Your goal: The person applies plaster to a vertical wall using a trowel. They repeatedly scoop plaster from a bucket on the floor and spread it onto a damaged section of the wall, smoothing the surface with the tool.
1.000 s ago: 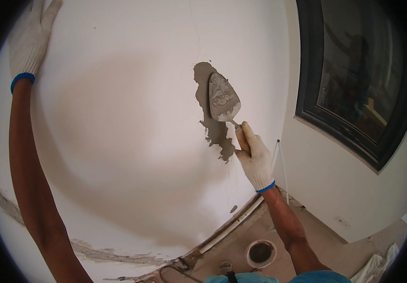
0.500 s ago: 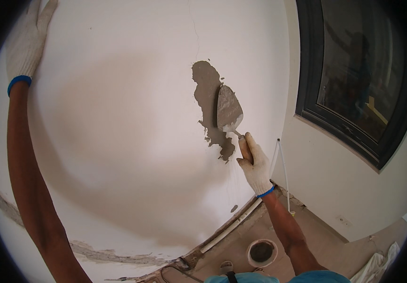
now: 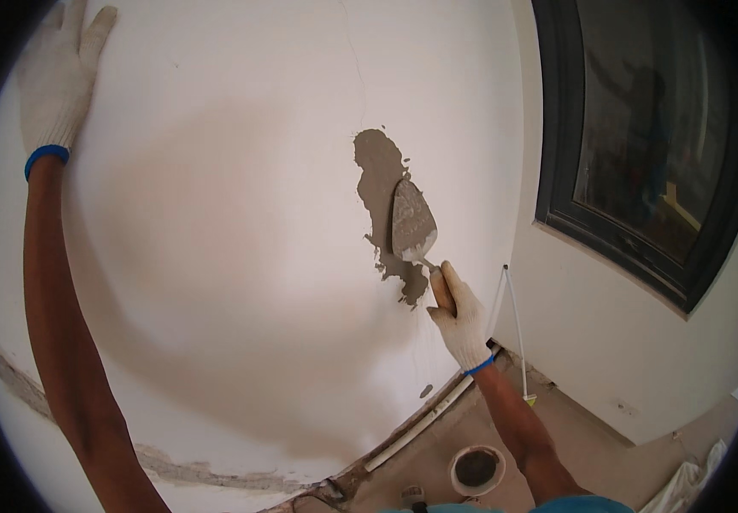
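Note:
My right hand [image 3: 461, 319], in a white glove with a blue cuff, grips the wooden handle of a pointed trowel [image 3: 411, 224]. The trowel's blade lies flat against the white wall [image 3: 232, 214], on the right edge of a grey patch of wet plaster [image 3: 379, 184]. The patch runs from above the blade down to a ragged end beside my knuckles. My left hand [image 3: 54, 81], gloved the same way, is pressed flat on the wall at the upper left with its fingers spread. It holds nothing.
A dark-framed window [image 3: 642, 154] sits in the adjoining wall at the right. On the floor below stand a round bucket [image 3: 476, 469] with grey mix and a white pipe [image 3: 420, 423] along the wall's foot. A thin white rod [image 3: 516, 329] leans in the corner.
My right hand has slid the trowel down the plaster patch and slightly right, and the smear below the blade has spread. The left hand has stayed pressed on the wall.

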